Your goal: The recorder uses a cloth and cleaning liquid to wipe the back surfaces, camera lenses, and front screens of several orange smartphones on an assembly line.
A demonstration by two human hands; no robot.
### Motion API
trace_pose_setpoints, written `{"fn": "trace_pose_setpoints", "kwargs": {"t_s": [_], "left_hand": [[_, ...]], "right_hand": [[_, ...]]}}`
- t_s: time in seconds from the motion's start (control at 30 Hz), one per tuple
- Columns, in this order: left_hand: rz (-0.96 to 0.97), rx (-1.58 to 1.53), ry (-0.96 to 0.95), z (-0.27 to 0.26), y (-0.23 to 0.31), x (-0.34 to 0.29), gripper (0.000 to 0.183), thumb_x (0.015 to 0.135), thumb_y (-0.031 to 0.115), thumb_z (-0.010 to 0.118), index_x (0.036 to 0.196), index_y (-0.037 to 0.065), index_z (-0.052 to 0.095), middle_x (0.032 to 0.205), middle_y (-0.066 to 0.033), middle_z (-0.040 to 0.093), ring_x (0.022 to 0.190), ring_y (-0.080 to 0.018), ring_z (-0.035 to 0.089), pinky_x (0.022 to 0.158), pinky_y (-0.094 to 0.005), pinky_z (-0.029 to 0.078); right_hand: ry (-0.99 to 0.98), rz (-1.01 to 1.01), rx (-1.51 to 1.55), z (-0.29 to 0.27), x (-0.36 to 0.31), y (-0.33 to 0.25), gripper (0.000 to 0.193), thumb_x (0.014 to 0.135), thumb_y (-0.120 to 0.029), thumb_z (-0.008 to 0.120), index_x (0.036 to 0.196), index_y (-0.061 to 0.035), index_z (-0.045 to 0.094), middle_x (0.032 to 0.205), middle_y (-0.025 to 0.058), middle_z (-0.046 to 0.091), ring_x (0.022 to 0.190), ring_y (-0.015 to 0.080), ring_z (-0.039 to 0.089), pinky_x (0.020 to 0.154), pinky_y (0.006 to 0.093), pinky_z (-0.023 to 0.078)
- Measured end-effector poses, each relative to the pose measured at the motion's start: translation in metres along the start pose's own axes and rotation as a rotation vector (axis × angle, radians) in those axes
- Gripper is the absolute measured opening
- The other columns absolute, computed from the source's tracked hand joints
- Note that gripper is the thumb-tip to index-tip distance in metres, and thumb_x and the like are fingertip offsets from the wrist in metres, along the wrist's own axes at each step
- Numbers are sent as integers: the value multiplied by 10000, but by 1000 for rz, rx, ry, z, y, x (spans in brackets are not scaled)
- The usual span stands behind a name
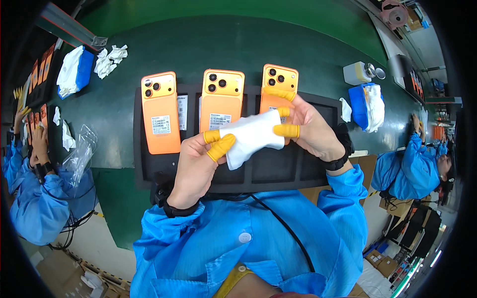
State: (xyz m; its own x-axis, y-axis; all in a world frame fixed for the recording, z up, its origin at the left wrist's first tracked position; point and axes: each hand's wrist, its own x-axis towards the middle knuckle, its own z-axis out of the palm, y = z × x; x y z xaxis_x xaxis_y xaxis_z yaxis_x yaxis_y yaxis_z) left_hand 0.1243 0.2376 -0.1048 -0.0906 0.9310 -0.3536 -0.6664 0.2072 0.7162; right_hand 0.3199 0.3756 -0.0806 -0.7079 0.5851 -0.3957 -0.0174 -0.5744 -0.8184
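A white cleaning cloth [254, 136] is stretched between my two hands, over the front of a black foam tray [198, 178]. My left hand [195, 166] pinches its left end with fingertips in yellow finger cots. The right end is gripped by my right hand [310, 126], also in yellow cots, with one finger reaching over a phone. Three orange phones lie back side up on the tray: a left phone [160, 107], a middle phone [222, 102] and a right phone [280, 72]. Each has a camera block at its top; the cloth and my hands partly cover the middle and right ones.
Blue bins of white cloths stand at left [86, 69] and right [358, 104]. A pump bottle [358, 73] sits behind the right bin. Crumpled cloths [105, 64] and a clear plastic bag [83, 149] lie leftward. Co-workers in blue sit at left [49, 198] and right [415, 166].
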Motion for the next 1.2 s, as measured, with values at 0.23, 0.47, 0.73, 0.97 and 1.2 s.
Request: {"fn": "trace_pose_setpoints", "kwargs": {"t_s": [0.23,0.47,0.73,0.97,1.2], "left_hand": [[152,155,170,15,-1,4,359,885,8,619,1237,-14,552,1120,-109,636,956,-157,642,824,-288,545],[220,396,74,9,-2,-4,384,846,-26,650,1218,-50,558,1080,-169,653,944,-224,663,849,-309,545],[229,521,140,11,-4,-11,262,831,-21,674,1092,-44,654,995,-117,685,910,-137,641,830,-256,523],[-9,518,-51,9,3,-7,170,859,41,663,981,-76,674,800,-83,687,710,-121,645,623,-240,526],[465,1101,-275,25,-26,-9,244,719,104,774,939,21,709,801,-110,673,726,-231,632,645,-313,514]], "right_hand": [[96,-352,-170,3,5,13,671,809,167,568,1399,-53,336,1290,83,506,1194,200,515,1000,346,462],[-136,-290,-180,2,1,16,608,772,141,644,1327,-53,488,1364,85,435,1208,208,501,1009,368,463],[-27,-434,-877,1,-4,14,308,750,45,722,1041,-55,699,1309,109,503,1140,195,530,940,336,479],[-377,-207,-283,4,-17,17,205,883,-106,646,1059,-18,587,1184,117,569,1117,208,532,947,338,419],[320,-351,-175,-24,-27,-10,246,942,-104,549,1181,-54,520,1005,10,612,913,132,599,809,274,486]]}}
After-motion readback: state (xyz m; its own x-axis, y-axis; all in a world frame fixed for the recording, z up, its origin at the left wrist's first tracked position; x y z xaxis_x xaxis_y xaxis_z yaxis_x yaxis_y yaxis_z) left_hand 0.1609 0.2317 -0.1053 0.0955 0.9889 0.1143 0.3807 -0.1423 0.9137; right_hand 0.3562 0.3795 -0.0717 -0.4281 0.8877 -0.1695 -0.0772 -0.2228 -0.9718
